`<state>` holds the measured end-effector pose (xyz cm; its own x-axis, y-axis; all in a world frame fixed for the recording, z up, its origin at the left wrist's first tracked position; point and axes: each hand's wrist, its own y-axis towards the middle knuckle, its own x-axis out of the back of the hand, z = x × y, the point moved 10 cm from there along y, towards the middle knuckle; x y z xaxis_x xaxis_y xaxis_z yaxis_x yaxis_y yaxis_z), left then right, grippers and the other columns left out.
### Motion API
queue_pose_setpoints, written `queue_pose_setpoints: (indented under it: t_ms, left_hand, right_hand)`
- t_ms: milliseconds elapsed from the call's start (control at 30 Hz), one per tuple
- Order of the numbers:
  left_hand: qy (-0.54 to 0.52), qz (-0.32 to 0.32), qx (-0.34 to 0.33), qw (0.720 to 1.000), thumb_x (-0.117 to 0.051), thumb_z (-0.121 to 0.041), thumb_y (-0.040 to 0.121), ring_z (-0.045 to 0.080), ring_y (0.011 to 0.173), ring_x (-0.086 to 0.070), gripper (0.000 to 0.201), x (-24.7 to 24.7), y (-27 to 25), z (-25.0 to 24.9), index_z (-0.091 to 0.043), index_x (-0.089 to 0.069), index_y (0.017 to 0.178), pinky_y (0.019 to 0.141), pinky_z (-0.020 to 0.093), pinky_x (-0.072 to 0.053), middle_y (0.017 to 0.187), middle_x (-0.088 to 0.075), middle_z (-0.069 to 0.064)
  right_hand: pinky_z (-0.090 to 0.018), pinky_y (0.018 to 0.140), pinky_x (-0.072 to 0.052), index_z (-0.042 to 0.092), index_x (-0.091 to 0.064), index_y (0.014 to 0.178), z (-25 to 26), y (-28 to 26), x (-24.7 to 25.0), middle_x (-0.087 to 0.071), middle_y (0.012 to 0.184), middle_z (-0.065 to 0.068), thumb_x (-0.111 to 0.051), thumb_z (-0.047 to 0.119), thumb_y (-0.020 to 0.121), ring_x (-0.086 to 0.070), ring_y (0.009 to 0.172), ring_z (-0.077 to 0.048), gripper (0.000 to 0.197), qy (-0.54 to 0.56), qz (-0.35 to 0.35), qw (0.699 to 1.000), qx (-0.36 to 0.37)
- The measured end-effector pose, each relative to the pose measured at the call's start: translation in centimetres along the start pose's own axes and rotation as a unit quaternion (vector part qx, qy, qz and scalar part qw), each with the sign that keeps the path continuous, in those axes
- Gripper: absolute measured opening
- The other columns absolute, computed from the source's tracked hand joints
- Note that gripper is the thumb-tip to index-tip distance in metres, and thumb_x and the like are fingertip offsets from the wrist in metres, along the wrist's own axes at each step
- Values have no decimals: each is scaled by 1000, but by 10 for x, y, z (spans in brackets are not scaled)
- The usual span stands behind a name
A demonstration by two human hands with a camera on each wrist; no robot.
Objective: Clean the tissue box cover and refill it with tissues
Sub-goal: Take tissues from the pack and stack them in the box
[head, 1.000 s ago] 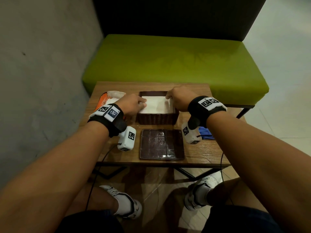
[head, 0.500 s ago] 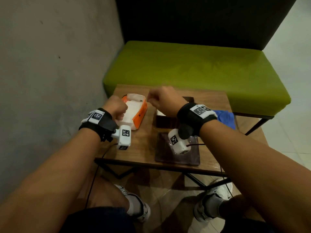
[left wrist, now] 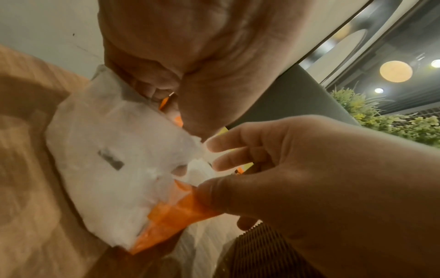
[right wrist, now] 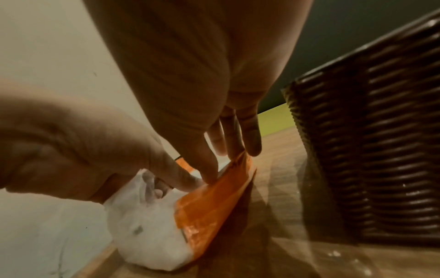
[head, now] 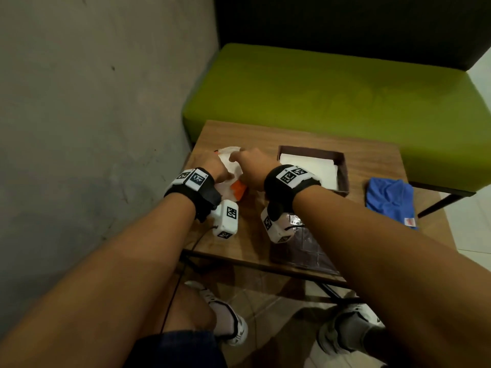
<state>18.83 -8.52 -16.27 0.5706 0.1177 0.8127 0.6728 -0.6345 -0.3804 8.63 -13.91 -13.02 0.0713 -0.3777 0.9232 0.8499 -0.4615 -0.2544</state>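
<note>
A tissue pack (head: 239, 189) in white and orange plastic wrap lies at the table's left side. My left hand (head: 221, 173) grips its white wrap with curled fingers (left wrist: 154, 92). My right hand (head: 239, 158) holds the orange edge (right wrist: 214, 197), its thumb (left wrist: 214, 193) pressed on the wrap and its fingers (right wrist: 228, 150) at the pack's opening. The brown wicker tissue box (head: 344, 168) stands to the right, uncovered, with white tissues (head: 324, 168) inside. Its dark flat lid (head: 295, 251) lies near the table's front edge, partly under my right forearm.
A blue cloth (head: 390, 203) lies on the wooden table (head: 239, 139) at its right edge. A green bench (head: 332, 88) runs behind the table and a grey wall (head: 93, 115) closes off the left. The wicker box wall (right wrist: 381, 150) stands close beside my right hand.
Both hands have left the wicker box and moved left onto the tissue pack. The left hand reached it first, then the right hand joined it.
</note>
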Motion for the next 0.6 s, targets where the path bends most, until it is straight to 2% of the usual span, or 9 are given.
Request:
queue_pose_setpoints:
  t_ms: [100, 200, 333, 400, 467, 533, 600]
  left_hand:
    - [7, 12, 16, 1000, -93, -36, 85, 33, 139, -59, 86, -3, 6, 5, -13, -52, 157, 112, 42, -51, 153, -61, 13]
    - [17, 31, 17, 999, -85, -31, 94, 35, 136, -61, 66, -9, 6, 4, -7, -59, 150, 105, 41, -51, 146, -64, 15]
    - [-5, -12, 47, 999, -95, -27, 81, 33, 125, -67, 71, -2, 9, 12, -11, -63, 142, 96, 38, -57, 138, -68, 11]
    - [-17, -22, 53, 998, -93, -19, 84, 32, 112, -67, 55, 1, 6, 12, -10, -67, 131, 85, 37, -53, 129, -69, 12]
    - [-43, -15, 46, 998, -89, -16, 86, 29, 101, -62, 46, -1, 6, 10, -10, -68, 126, 81, 37, -50, 117, -68, 11]
    - [-89, -6, 35, 995, -90, -15, 85, 27, 103, -61, 47, -1, 3, 9, -10, -68, 126, 83, 38, -49, 113, -66, 8]
    - [-128, -1, 20, 992, -89, -14, 83, 28, 105, -67, 42, 1, 3, 10, -11, -70, 120, 79, 36, -49, 109, -69, 7]
  right_hand:
    - [-47, 106, -52, 15, -46, 156, -6, 3, -4, -48, 153, -19, -68, 6, 96, -56, 133, -40, 64, 14, 16, 1000, -17]
    - [-47, 107, -51, 16, -41, 159, -7, 6, -6, -42, 154, -20, -72, 8, 94, -54, 136, -42, 72, 32, 17, 999, -22]
    - [-44, 110, -48, 15, -38, 162, -3, 10, 1, -41, 156, -20, -69, 3, 94, -51, 140, -41, 75, 59, 0, 998, -25]
    - [-43, 114, -46, 14, -38, 161, -1, 12, 7, -43, 158, -19, -71, 3, 93, -49, 142, -38, 76, 65, -11, 998, -26]
    - [-42, 116, -45, 12, -41, 159, 1, 13, 12, -47, 157, -17, -70, 3, 94, -49, 143, -36, 72, 65, -22, 997, -25]
    - [-39, 113, -44, 12, -42, 158, 0, 12, 18, -49, 156, -17, -67, 1, 95, -49, 142, -35, 68, 76, -32, 996, -27]
    - [-36, 107, -45, 13, -39, 159, -3, 9, 23, -46, 158, -16, -64, 0, 96, -49, 142, -35, 69, 96, -42, 994, -32]
